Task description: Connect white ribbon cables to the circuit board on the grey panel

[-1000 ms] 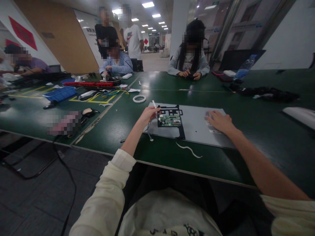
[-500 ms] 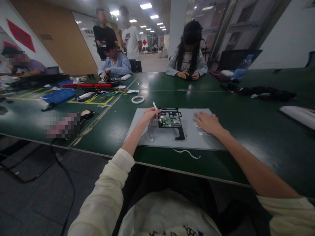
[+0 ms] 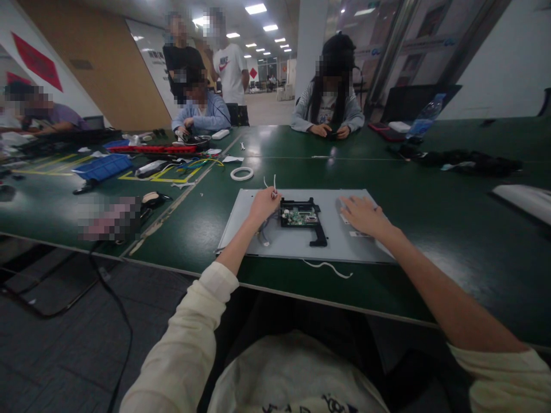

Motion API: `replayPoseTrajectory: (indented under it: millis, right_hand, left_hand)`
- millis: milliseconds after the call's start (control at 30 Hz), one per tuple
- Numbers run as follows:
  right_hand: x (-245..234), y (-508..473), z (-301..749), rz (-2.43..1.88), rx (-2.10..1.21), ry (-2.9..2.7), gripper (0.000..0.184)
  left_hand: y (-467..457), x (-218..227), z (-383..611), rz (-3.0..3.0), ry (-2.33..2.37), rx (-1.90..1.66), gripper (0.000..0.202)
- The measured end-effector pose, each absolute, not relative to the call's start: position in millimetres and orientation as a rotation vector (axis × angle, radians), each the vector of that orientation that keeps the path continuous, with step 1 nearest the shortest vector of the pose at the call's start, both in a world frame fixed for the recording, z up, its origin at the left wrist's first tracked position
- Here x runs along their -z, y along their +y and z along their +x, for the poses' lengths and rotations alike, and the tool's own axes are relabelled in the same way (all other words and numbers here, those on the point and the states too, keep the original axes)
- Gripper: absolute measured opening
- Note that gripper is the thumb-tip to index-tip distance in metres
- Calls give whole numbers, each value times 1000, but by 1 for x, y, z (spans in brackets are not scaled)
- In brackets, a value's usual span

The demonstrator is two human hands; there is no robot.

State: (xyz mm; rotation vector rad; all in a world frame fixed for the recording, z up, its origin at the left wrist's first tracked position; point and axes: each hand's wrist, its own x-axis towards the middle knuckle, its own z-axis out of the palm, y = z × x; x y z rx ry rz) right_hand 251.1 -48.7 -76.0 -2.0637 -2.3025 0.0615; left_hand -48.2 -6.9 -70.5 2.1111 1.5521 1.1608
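Note:
A flat grey panel (image 3: 340,246) lies on the green table in front of me. On it rests a black plastic bracket (image 3: 319,234) around a green circuit board (image 3: 297,217). My left hand (image 3: 263,207) is closed at the bracket's upper left corner, with two thin white strips (image 3: 274,182) sticking up from its fingertips. Grey wires (image 3: 266,232) run below that hand on the panel. My right hand (image 3: 364,217) lies open, fingers spread, on the panel's right part, beside white labels (image 3: 358,234).
Another loose white strip (image 3: 329,265) lies by the table's front edge. Beyond the panel is a white tape roll (image 3: 241,174). A blue bin (image 3: 102,166) and tools stand left, a bottle (image 3: 426,117) far right. Several people are across the table.
The bracket, raised and tilted before, now lies lower and flatter on the panel. My left hand has turned, and two strip ends show where one did. My right hand has stayed in place.

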Motion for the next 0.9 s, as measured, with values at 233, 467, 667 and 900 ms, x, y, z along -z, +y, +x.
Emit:
replayPoseTrajectory:
  millis: [233, 467, 667, 900]
  right_hand:
    - [66, -46, 253, -1799, -30, -2303, 55]
    - [26, -80, 208, -1120, -303, -2611, 31]
    - [13, -114, 177, -952, -391, -2943, 32]
    - [9, -118, 180, -903, -699, -2996, 28]
  left_hand:
    - [-8, 70, -59, 2120, 1698, -1090, 21]
    - [-16, 65, -57, 2317, 1966, -672, 19]
    - [-14, 67, -58, 2315, 1971, -618, 20]
    - [-4, 80, -63, 2294, 1896, -720, 15]
